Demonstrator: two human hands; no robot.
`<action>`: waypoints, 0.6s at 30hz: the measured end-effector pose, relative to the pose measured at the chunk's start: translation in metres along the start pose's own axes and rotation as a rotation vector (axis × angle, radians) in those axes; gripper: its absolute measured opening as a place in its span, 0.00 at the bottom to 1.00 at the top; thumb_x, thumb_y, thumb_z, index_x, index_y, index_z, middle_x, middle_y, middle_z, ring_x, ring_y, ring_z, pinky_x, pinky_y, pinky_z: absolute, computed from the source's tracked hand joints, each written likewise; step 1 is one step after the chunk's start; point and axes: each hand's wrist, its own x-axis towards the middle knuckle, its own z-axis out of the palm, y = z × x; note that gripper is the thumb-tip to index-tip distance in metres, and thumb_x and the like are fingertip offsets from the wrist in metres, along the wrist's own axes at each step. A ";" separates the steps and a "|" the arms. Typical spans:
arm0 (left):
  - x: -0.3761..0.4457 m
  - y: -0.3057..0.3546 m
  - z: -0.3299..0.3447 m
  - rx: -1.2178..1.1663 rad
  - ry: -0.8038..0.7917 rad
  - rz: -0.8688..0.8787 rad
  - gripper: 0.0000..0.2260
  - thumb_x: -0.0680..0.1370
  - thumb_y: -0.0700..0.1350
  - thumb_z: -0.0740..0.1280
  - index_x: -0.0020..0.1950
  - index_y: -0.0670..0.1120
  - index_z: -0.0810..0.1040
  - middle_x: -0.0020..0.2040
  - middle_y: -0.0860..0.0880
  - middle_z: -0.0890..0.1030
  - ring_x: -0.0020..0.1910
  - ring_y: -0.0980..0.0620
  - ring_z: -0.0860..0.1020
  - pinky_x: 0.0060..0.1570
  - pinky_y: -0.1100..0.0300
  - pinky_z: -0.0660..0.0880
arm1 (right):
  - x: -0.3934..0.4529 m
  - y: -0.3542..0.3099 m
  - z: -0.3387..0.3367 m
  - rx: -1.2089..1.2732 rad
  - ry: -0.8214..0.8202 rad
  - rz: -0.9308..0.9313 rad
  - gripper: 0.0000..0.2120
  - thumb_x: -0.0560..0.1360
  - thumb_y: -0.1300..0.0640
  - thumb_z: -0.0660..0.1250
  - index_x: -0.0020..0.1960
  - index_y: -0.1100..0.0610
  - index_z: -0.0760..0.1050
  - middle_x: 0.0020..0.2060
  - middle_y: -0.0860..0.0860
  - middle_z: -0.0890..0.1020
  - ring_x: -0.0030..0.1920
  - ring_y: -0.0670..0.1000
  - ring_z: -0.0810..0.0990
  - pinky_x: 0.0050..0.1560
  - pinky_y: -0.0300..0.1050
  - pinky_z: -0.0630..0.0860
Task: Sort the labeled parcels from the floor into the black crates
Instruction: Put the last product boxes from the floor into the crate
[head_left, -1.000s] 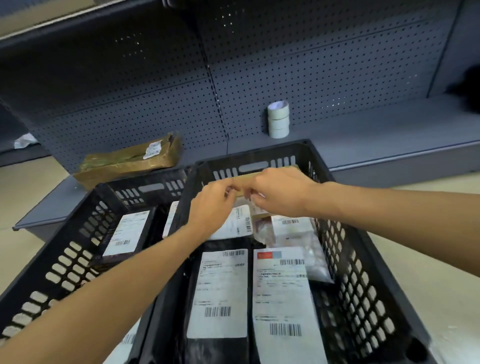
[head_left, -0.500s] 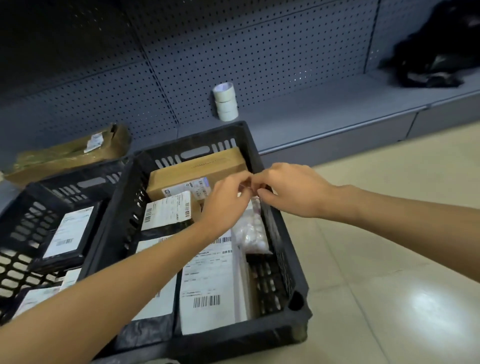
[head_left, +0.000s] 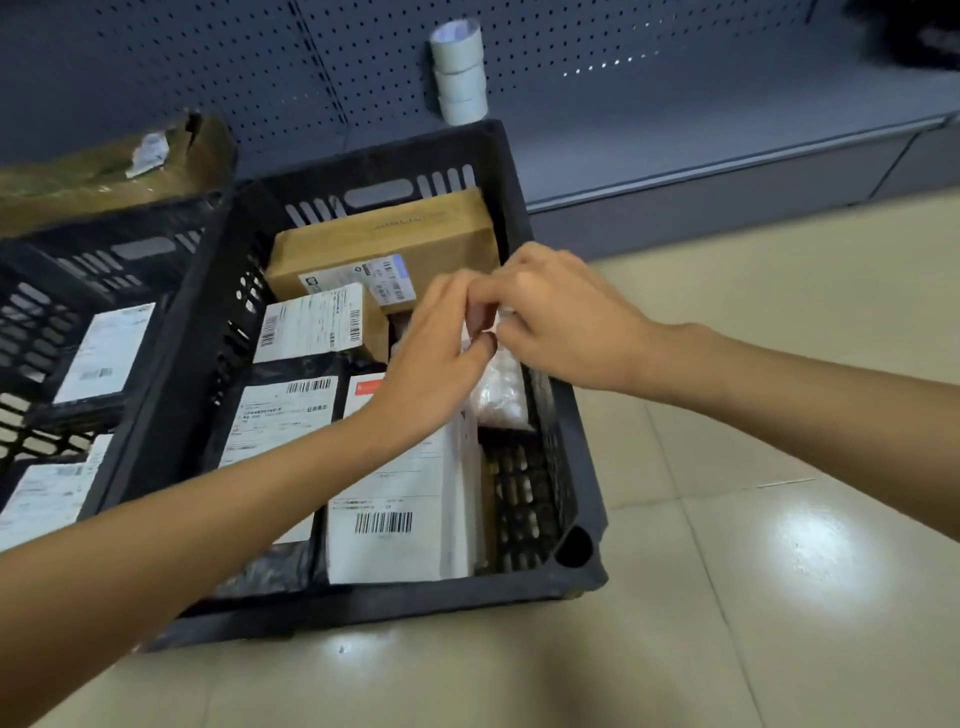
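Parcels fill the right black crate (head_left: 566, 467) on the floor: a brown cardboard box (head_left: 384, 244) at the far end, a small labelled box (head_left: 311, 327) in front of it, a black bag with a white label (head_left: 280, 415) and a white labelled mailer (head_left: 405, 499) nearer us. Our left forearm crosses the crate and hides much of the mailer and the black bag. A clear bag of white pieces (head_left: 500, 395) leans against the right wall; its top is covered by our hands, so we cannot tell where it ends. Our left hand (head_left: 431, 358) and right hand (head_left: 561, 322) meet above it, fingers curled and pinching the bag's upper edge between them, though the exact grip is blurred. The left black crate (head_left: 171, 228) is cut off by the frame edge, with labelled parcels inside. On the shelf behind stand stacked tape rolls (head_left: 460, 73) and a torn brown package (head_left: 109, 171).
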 end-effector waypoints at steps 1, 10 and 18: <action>0.007 0.000 0.004 -0.027 0.011 0.009 0.09 0.78 0.36 0.64 0.55 0.48 0.71 0.53 0.52 0.70 0.52 0.64 0.70 0.52 0.65 0.70 | 0.004 0.004 0.004 0.037 0.027 0.038 0.13 0.70 0.63 0.60 0.48 0.51 0.79 0.41 0.44 0.79 0.51 0.52 0.73 0.53 0.50 0.71; 0.011 -0.031 0.010 0.049 -0.142 0.081 0.19 0.77 0.40 0.66 0.67 0.50 0.67 0.53 0.51 0.71 0.57 0.51 0.71 0.57 0.51 0.72 | 0.009 0.019 0.027 -0.003 -0.033 0.045 0.18 0.74 0.54 0.52 0.45 0.49 0.82 0.48 0.47 0.79 0.61 0.49 0.70 0.65 0.42 0.63; 0.112 -0.051 -0.005 0.197 0.012 0.091 0.19 0.70 0.34 0.66 0.60 0.47 0.71 0.55 0.50 0.72 0.54 0.52 0.69 0.53 0.51 0.71 | 0.094 0.057 0.021 -0.241 -0.131 0.018 0.14 0.76 0.60 0.57 0.54 0.57 0.79 0.54 0.52 0.80 0.60 0.56 0.68 0.59 0.50 0.66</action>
